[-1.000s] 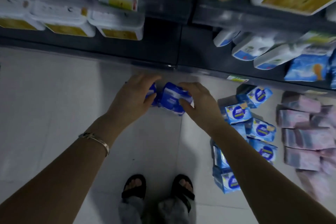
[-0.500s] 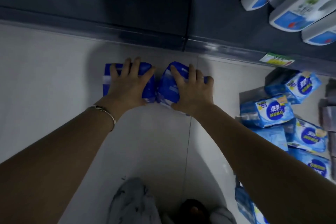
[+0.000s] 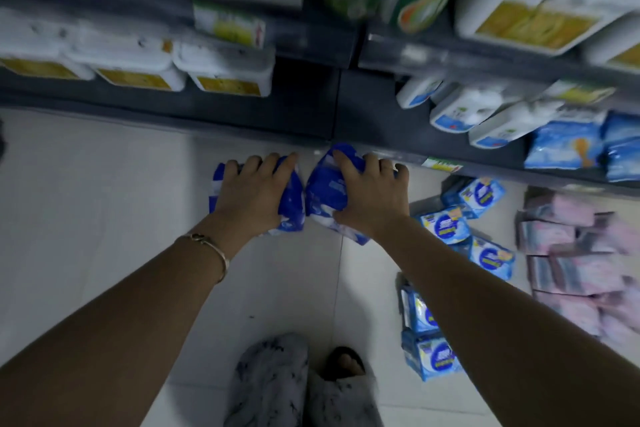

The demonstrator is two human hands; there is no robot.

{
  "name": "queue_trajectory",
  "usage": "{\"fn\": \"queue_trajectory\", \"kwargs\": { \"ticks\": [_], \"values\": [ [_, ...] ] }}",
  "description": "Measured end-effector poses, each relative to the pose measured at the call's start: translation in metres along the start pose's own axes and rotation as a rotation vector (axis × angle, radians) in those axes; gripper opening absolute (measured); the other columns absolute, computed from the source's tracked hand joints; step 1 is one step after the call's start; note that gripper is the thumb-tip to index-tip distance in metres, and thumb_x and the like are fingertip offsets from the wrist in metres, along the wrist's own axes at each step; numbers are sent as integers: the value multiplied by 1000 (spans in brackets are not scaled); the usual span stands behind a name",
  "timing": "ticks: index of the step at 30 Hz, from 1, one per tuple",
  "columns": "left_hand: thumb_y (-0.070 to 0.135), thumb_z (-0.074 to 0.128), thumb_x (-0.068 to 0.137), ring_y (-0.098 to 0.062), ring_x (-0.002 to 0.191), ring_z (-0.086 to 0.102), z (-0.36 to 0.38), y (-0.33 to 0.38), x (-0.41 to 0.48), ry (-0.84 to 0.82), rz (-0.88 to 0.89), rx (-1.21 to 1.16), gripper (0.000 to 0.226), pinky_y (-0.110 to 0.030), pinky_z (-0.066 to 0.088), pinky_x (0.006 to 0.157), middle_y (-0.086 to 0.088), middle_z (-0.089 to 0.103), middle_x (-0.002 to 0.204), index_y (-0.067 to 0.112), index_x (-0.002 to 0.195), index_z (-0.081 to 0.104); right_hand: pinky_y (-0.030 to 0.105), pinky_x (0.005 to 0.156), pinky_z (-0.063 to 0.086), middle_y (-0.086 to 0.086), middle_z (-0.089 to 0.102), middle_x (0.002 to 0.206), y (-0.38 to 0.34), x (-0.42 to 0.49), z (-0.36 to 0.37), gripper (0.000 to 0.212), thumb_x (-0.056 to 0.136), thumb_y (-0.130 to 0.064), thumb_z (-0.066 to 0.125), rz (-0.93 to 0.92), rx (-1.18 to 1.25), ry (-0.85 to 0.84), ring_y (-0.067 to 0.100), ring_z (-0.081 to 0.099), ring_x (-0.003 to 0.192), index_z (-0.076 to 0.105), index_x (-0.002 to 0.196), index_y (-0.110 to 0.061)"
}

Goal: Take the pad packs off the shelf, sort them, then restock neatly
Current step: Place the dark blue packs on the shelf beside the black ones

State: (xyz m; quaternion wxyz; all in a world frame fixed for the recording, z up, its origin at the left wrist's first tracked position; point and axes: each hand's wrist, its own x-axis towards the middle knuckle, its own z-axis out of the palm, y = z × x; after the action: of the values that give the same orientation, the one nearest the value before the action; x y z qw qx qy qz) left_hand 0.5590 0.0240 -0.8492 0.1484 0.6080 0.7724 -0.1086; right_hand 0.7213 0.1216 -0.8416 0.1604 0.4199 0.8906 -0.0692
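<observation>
On the pale floor tiles [image 3: 104, 218] just in front of the bottom shelf [image 3: 277, 121] lie two dark blue pad packs, touching side by side. The left hand [image 3: 252, 198] presses flat on the left pack [image 3: 292, 204], fingers [image 3: 273, 163] spread over its top toward the shelf; the right hand [image 3: 370, 198] covers the right pack [image 3: 322, 194] likewise, fingers curled over its far edge. Whether either hand grips or merely rests, I cannot tell. Each pack's long axis runs from the person toward the shelf, and each lies directly under its own hand. To the right, near the right forearm, sits a loose row of light blue packs [image 3: 446, 224], and beyond them a pile of pink packs [image 3: 571, 253]. These groups suggest sorting is under way; the open floor on the left leaves room.
</observation>
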Motion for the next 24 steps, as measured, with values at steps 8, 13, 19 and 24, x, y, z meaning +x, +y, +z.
{"fn": "queue_trajectory", "kwargs": {
  "ticks": [8,13,19,24],
  "values": [
    [40,69,73,-21,131,33,-207,-14,-76,134,9,14,103,-40,27,101,2,28,150,18,149,4,46,103,30,12,42,130,-7,-71,-203,95,71,-55,67,18,1,120,33,43,119,14,147,-34],
    [40,69,72,-21,127,40,-308,-17,-128,308,8,63,91,-39,31,95,4,36,146,20,146,21,48,105,27,13,38,135,-10,-112,-308,95,72,-56,65,-4,19,187,34,39,124,13,148,-34],
    [41,72,67,-28,124,41,-413,-10,-195,414,-38,118,97,-41,32,96,-4,38,140,18,147,22,46,105,27,9,41,131,-3,-169,-410,95,71,-62,63,-64,40,320,32,40,122,11,147,-38],
    [49,81,47,-31,103,58,-524,-13,-257,548,-98,221,101,-44,46,82,-8,58,122,15,135,47,44,103,29,7,41,131,2,-222,-516,95,69,-63,63,-113,24,456,31,41,121,13,146,-39]
  ]
}}
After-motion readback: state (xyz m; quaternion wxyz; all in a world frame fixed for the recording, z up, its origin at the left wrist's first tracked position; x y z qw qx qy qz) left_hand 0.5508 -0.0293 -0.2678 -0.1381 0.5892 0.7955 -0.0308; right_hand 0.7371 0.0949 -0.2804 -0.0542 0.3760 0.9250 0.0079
